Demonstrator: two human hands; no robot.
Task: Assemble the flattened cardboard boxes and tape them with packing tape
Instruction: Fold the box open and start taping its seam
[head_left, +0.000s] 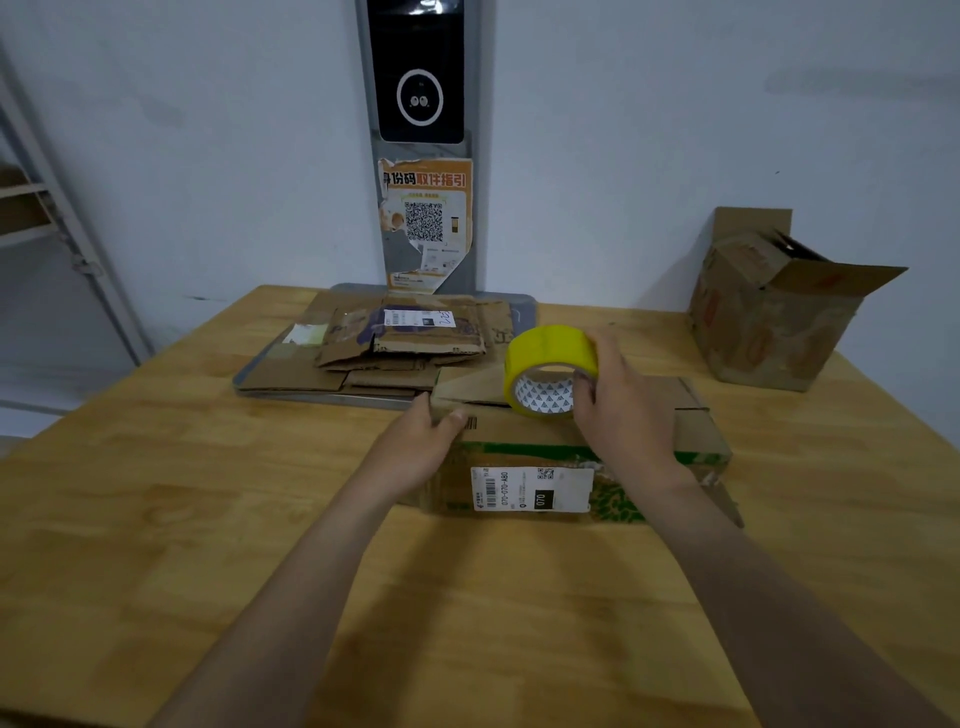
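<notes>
A low cardboard box (696, 431) with green print and a white shipping label stands in the middle of the wooden table, its top flaps folded down. My left hand (415, 447) grips the box's left top corner, thumb on the top flap. My right hand (621, 410) holds a roll of yellow packing tape (548, 364) upright on the top of the box, over the flap seam. A pile of flattened cardboard boxes (400, 343) lies behind it on a grey tray.
An assembled brown box (769, 322) with open flaps stands at the table's far right by the wall. A grey post with a black screen and a torn poster (426, 223) rises behind the tray. Metal shelving (47, 223) stands at the left. Bare table (208, 519) lies near me.
</notes>
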